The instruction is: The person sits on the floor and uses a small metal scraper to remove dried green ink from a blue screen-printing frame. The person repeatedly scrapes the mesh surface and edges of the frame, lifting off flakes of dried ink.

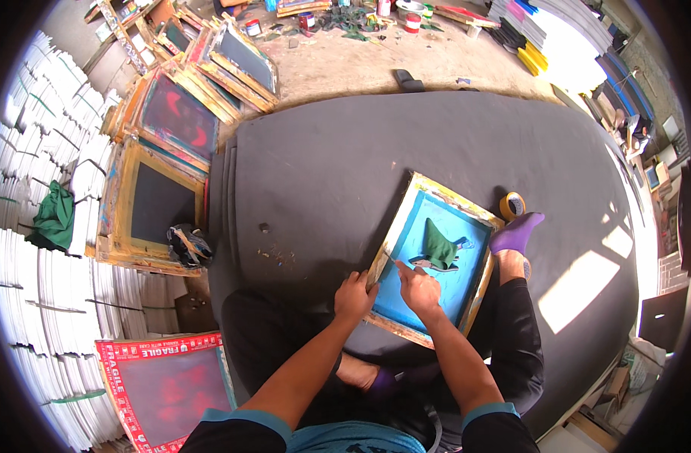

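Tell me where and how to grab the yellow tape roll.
Take the yellow tape roll by its curved outer edge, probably best from above and the far side: the wooden frame's corner and the purple-socked foot crowd its near side.

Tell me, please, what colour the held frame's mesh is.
The mesh is blue, clearest in the head view.
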Tool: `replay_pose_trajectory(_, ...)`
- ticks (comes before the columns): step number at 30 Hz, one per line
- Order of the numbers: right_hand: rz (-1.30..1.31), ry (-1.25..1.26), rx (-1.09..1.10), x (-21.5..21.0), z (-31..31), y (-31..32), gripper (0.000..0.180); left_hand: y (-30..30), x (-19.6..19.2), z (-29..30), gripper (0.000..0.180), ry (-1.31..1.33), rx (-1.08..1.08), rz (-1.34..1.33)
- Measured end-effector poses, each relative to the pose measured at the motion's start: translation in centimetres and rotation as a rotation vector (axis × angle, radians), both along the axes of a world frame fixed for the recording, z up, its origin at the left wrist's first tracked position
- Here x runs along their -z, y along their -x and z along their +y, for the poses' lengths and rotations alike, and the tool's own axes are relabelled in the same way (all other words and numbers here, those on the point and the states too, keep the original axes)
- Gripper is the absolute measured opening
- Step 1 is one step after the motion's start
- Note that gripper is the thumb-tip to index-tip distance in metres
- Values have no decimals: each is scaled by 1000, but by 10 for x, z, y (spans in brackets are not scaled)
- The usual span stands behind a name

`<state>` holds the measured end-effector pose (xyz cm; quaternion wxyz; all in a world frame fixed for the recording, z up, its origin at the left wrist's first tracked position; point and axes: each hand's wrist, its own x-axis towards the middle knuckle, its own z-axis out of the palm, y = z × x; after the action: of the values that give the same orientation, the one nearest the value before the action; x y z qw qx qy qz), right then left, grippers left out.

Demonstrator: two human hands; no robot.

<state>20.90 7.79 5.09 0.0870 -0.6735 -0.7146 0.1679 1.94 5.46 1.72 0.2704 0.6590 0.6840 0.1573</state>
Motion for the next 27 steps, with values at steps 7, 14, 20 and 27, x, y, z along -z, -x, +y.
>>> replay_pose_trajectory(7,-223,117,-31,-18,9,24,37,-2,5,-1,50,2,3,24)
replay_pose_trajectory(14,10,143,29,-11,18,10,32,-4,-4,1,48,36,9,11)
replay_pose_trajectory(20,133,-30,23,30,14,3,30,-2,-5,3,47,-1,40,12)
replay_pose_trajectory(27,1034,653,396,32,36,-13,36,-1,-1,4,50,-10,22,16)
